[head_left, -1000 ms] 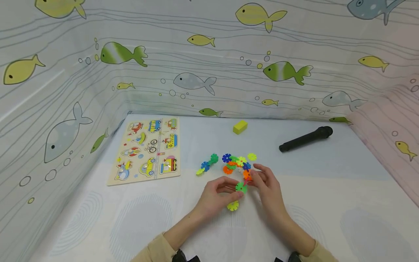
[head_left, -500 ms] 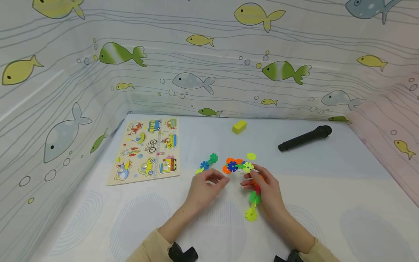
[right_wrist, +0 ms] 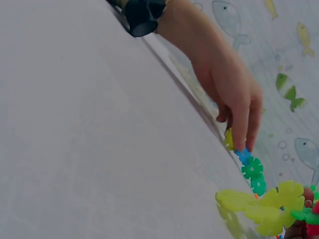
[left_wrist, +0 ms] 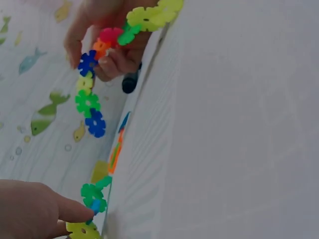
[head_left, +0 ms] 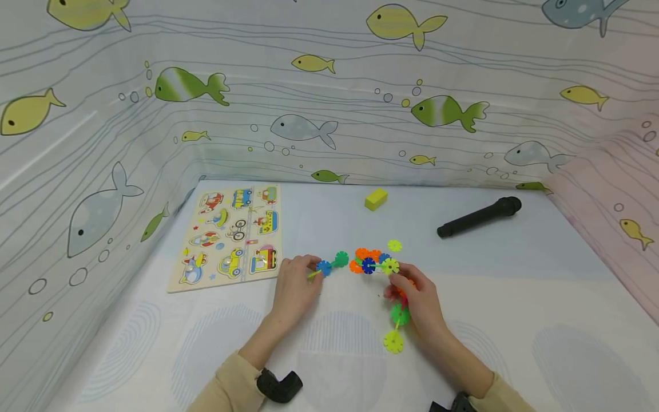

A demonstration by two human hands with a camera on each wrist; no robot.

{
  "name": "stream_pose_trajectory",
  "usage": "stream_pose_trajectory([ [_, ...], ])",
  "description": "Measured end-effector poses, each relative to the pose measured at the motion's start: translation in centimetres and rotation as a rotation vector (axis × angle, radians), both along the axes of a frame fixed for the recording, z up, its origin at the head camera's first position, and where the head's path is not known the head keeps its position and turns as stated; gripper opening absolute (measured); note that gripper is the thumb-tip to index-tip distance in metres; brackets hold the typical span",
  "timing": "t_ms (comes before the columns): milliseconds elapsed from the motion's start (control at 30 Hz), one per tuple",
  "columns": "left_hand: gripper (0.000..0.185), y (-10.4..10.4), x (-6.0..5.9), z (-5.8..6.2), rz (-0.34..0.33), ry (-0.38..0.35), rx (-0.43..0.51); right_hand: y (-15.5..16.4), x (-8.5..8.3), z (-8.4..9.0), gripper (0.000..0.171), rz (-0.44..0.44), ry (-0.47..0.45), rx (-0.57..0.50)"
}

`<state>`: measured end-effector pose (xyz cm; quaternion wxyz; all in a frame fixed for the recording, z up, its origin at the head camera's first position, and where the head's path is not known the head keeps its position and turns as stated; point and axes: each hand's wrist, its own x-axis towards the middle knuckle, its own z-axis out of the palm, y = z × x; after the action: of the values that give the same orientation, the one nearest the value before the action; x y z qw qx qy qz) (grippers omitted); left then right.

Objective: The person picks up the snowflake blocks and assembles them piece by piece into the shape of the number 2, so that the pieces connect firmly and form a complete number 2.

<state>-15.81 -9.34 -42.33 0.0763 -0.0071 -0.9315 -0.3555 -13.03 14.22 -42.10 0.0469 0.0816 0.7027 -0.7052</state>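
**Two hands at the snowflake discs**

The left hand (head_left: 296,283) lies low on the worktop (head_left: 515,297), palm down, fingers stretched forward; its fingertips (right_wrist: 242,137) touch the near end of a short chain (head_left: 329,265) of yellow, blue and green discs that lies flat just left of the pile (head_left: 373,261). Whether the fingers pinch the chain or only press on it cannot be told. The right hand (head_left: 417,300) sits just right of it, fingers curled round a longer chain (head_left: 396,323): red and orange discs are half hidden in the grip, while a green disc and a yellow one stick out toward the person. Both forearms wear beige sleeves, each with a black wrist mount.

The worktop is covered with a pale cloth printed with faint blue arcs. Walls of cloth with green, yellow and grey fish enclose it on three sides. A wooden vehicle puzzle (head_left: 231,234) lies flat to the left, a yellow block (head_left: 376,199) sits near the back wall, and a black microphone (head_left: 479,217) lies at the right rear.

The discs are thin bright plastic, round with notched, petal-like rims, slotted into each other edge to edge
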Motion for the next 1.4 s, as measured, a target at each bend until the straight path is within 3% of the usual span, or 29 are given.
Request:
stream_pose_trajectory([
  [167, 0.022, -0.09, 0.17, 0.0, -0.02, 0.003, 0.088, 0.04, 0.02, -0.12, 0.033, -0.001, -0.011, 0.025],
  [433, 0.021, 0.22, 0.28, 0.15, -0.098, -0.026, 0.333, 0.24, -0.06, -0.32, 0.026, -0.025, 0.038, -0.071],
  [733, 0.028, 0.26, 0.24, 0.12, -0.125, -0.038, 0.427, 0.12, 0.15, -0.11, 0.029, -0.035, 0.045, -0.104],
  [867, 0.028, 0.12, 0.11, 0.24, -0.108, -0.096, 0.572, 0.11, 0.19, -0.07, 0.028, -0.034, 0.047, -0.112],
  [1033, 0.028, 0.08, 0.03, 0.57, -0.031, -0.194, 0.736, 0.15, 0.11, -0.25, 0.028, -0.033, 0.053, -0.113],
  [1200, 0.026, 0.05, -0.01, 0.74, 0.008, -0.254, 0.806, 0.21, -0.02, -0.31, 0.027, -0.041, 0.052, -0.122],
  [1400, 0.025, 0.0, -0.05, 0.76, 0.01, -0.298, 0.874, 0.18, 0.14, -0.11, 0.028, -0.028, 0.057, -0.148],
])
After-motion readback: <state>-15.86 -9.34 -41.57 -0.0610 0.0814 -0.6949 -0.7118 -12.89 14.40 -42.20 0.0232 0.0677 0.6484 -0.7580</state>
